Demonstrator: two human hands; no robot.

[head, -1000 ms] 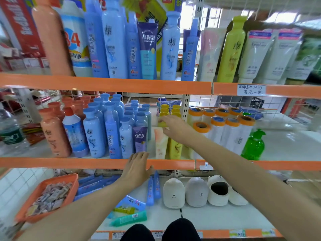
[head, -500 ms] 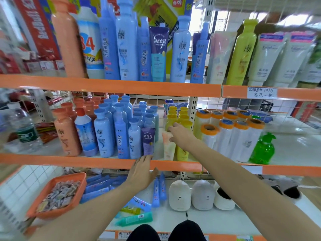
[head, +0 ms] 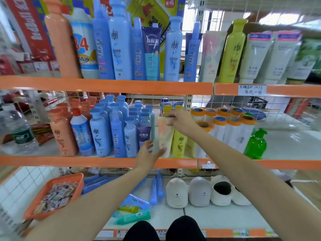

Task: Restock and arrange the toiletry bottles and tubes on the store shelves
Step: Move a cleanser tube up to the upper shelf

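A pale peach-and-white tube (head: 165,134) stands upside down at the front of the middle shelf (head: 69,161), between a purple tube (head: 143,135) and a yellow bottle (head: 178,143). My right hand (head: 180,121) pinches the tube's top edge. My left hand (head: 147,154) is open, fingers spread, with its fingertips at the tube's lower part. Blue bottles (head: 104,129) and orange bottles (head: 62,133) fill the shelf to the left.
White rolls with orange caps (head: 231,129) and a green pump bottle (head: 255,145) stand to the right. The top shelf holds tall bottles (head: 119,44) and tubes. Below lie an orange tray (head: 52,193), loose tubes (head: 133,217) and white bear-faced items (head: 177,193).
My right hand moved from the yellow bottles to grip the top of the peach tube. My left hand rose from the shelf's orange edge to the tube's lower part.
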